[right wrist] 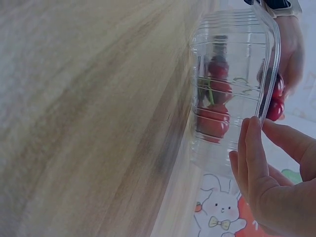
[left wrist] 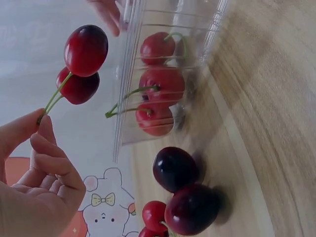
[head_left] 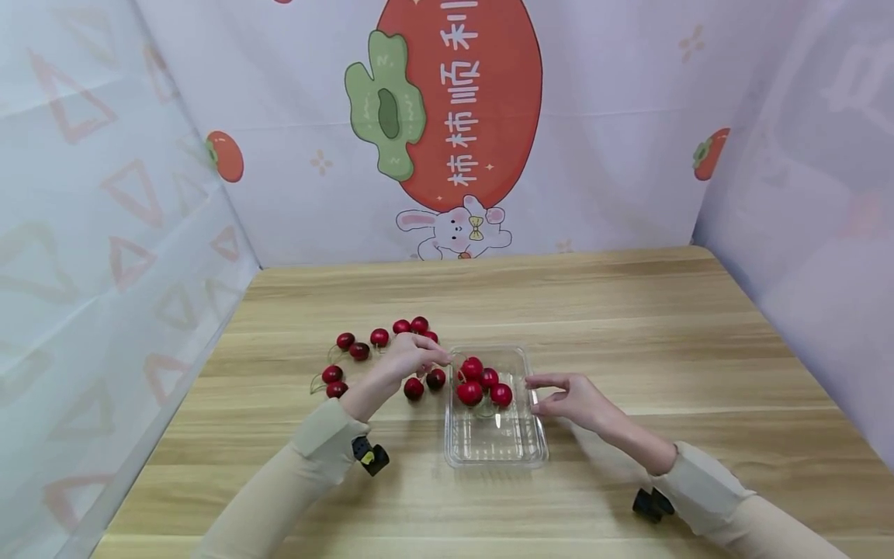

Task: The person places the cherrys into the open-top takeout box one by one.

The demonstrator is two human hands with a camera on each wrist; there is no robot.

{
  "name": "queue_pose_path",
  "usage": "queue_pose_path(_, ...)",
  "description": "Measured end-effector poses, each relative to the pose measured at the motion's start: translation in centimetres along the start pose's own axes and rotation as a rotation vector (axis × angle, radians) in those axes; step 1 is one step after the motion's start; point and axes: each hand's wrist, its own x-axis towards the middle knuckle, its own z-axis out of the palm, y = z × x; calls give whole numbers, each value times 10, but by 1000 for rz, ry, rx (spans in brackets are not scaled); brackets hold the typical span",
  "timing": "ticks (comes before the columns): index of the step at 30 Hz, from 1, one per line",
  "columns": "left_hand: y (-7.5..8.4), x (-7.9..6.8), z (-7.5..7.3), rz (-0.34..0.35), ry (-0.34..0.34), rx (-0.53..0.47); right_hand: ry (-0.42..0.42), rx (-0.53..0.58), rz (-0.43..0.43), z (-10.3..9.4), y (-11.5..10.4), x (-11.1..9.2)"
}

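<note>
My left hand [head_left: 403, 359] pinches the green stems of a pair of cherries [left wrist: 86, 52] between thumb and forefinger. This dark red pair hangs over the left side of a clear plastic container [head_left: 496, 450], with its open side up. Inside the container lie several red cherries [left wrist: 162, 84] with stems. On the container's right side, my right hand [head_left: 580, 402] holds the rim between thumb and fingertips [right wrist: 254, 126]. Two dark cherries [left wrist: 192, 210] lie on the table just left of the container, near the left hand.
More cherries [head_left: 379, 337] are scattered over the wooden table [head_left: 628, 326] left of the container, some joined at the stems. Behind the left hand sits a small cluster [head_left: 419, 324]. Printed white cloth [head_left: 279, 194] stands around the table's back and sides.
</note>
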Motion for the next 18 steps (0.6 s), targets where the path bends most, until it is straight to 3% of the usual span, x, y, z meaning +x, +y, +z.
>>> queue_pose_path(5,3,5,12,-19,4,8,0,1,5,-1,0,0)
queue_pose_path(11,8,6,21,-13,21,125,-1,8,6,-2,0,0)
queue_pose_path(18,12,10,30,-2,29,161,-6,35,15,-2,0,-1)
